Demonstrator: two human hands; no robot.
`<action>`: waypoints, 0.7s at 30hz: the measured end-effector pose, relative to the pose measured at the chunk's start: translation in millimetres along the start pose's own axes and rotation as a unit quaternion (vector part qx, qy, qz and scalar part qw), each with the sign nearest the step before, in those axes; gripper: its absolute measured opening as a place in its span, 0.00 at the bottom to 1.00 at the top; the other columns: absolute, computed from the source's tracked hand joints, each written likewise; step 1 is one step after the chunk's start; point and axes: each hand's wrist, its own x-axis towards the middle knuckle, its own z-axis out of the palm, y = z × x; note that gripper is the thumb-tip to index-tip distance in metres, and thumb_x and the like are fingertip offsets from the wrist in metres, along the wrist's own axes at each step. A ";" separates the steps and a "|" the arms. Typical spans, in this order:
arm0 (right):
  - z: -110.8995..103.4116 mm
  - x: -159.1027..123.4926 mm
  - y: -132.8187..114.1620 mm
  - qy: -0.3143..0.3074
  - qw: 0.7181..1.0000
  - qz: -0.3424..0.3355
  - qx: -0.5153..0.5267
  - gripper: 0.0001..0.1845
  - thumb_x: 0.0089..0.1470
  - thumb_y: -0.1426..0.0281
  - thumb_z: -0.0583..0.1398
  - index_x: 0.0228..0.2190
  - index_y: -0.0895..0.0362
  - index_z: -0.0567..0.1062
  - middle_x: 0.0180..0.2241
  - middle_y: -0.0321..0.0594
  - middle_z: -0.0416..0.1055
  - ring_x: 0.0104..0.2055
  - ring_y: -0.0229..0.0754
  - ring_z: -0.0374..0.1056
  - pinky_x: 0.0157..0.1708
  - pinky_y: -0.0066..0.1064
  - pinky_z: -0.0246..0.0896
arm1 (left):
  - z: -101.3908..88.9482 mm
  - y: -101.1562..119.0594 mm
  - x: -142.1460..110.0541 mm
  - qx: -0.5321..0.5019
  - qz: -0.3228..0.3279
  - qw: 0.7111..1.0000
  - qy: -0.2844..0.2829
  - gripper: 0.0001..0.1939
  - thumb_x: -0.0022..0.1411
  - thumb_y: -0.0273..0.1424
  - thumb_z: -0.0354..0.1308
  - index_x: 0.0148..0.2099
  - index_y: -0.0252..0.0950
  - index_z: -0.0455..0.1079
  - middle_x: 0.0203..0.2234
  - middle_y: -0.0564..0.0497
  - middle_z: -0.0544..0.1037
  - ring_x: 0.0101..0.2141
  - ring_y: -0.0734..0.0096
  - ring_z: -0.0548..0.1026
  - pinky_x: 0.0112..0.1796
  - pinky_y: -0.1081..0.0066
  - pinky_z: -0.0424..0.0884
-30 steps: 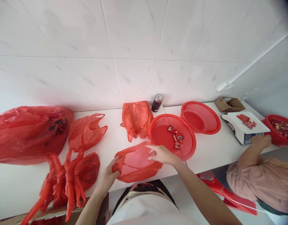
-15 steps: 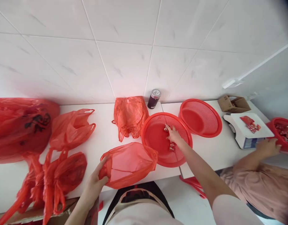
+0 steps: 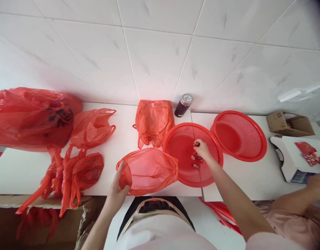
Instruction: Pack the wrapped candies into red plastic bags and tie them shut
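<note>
My left hand [image 3: 117,189] grips the near-left rim of a red plastic bag [image 3: 149,177], thumb and fingers closed on the film. The bag's mouth gapes upward at the table's front edge. Inside the red mesh basket [image 3: 175,152] just right of it, my right hand [image 3: 202,149] has its fingertips pinched on a small wrapped piece [image 3: 196,144], dark red and pale. A few more little wrapped pieces [image 3: 195,166] lie on the basket's bottom below the hand, which partly covers them.
Behind the bag lies a stack of red plastic bags [image 3: 154,119], beside a dark tumbler [image 3: 183,105]. Another red basket [image 3: 262,139], a cardboard box [image 3: 277,125] and a white scale [image 3: 287,149] with packets stand rightward. Filled, knotted bags [image 3: 88,170] crowd the left. A co-worker's arm [image 3: 292,198] reaches in.
The fingers of my right hand have closed on a small wrapped piece in the basket. My left hand keeps hold of the bag. The view has turned, and the co-worker's hand has shifted.
</note>
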 end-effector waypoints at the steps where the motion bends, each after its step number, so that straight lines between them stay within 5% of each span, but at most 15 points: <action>1: -2.7 -9.9 -8.8 -0.002 1.000 -0.008 0.026 0.13 0.51 0.70 0.55 0.41 0.55 0.67 0.41 0.45 0.67 0.40 0.46 0.68 0.34 0.33 0.65 | 1.6 -1.9 -0.3 -0.009 0.005 1.000 -0.008 0.46 0.49 0.22 0.51 0.70 0.43 0.44 0.66 0.48 0.56 0.65 0.59 0.53 0.61 0.59 0.54; 4: 2.6 -50.2 -42.2 -0.057 0.985 -0.073 0.148 0.16 0.51 0.65 0.57 0.43 0.52 0.64 0.46 0.40 0.66 0.40 0.43 0.69 0.34 0.30 0.68 | 5.5 -1.0 -0.1 -0.022 0.012 0.999 -0.032 0.46 0.49 0.21 0.51 0.70 0.41 0.45 0.66 0.49 0.55 0.66 0.61 0.48 0.64 0.59 0.46; 7: 42.9 -92.1 -78.4 -0.214 0.921 -0.174 0.274 0.17 0.50 0.68 0.60 0.43 0.53 0.66 0.43 0.38 0.68 0.41 0.42 0.69 0.37 0.32 0.69 | 8.0 3.9 2.0 -0.014 0.005 0.998 -0.056 0.46 0.50 0.20 0.50 0.70 0.41 0.44 0.67 0.50 0.54 0.66 0.60 0.49 0.63 0.60 0.47; 11: 131.6 -118.9 -109.2 -0.238 0.937 -0.212 0.141 0.15 0.48 0.79 0.58 0.40 0.57 0.68 0.36 0.36 0.69 0.40 0.39 0.69 0.43 0.30 0.66 | 7.6 1.8 5.4 0.004 0.017 0.997 -0.077 0.46 0.49 0.19 0.49 0.70 0.41 0.45 0.67 0.49 0.54 0.65 0.59 0.50 0.63 0.60 0.49; 14: 173.4 -123.1 -114.7 -0.243 0.939 -0.217 0.112 0.14 0.50 0.80 0.59 0.41 0.60 0.71 0.41 0.42 0.70 0.45 0.43 0.69 0.48 0.34 0.63 | 3.1 -8.0 6.5 0.028 0.042 0.996 -0.075 0.45 0.48 0.18 0.49 0.69 0.40 0.47 0.66 0.48 0.56 0.66 0.60 0.50 0.63 0.59 0.47; 17: 167.6 -128.0 -113.8 -0.248 0.933 -0.240 0.099 0.13 0.53 0.78 0.60 0.42 0.57 0.74 0.47 0.42 0.70 0.53 0.46 0.64 0.56 0.37 0.56 | -4.3 -18.8 6.2 0.057 0.052 0.994 -0.074 0.45 0.49 0.17 0.48 0.69 0.41 0.46 0.65 0.47 0.56 0.65 0.63 0.51 0.63 0.61 0.48; 21: 95.4 -133.3 -113.4 -0.306 0.897 -0.222 0.231 0.14 0.61 0.67 0.56 0.48 0.55 0.70 0.50 0.41 0.69 0.50 0.43 0.67 0.48 0.34 0.66 | -14.2 -25.5 4.7 0.076 0.058 0.993 -0.071 0.45 0.50 0.17 0.47 0.70 0.42 0.45 0.65 0.48 0.55 0.65 0.64 0.52 0.62 0.63 0.50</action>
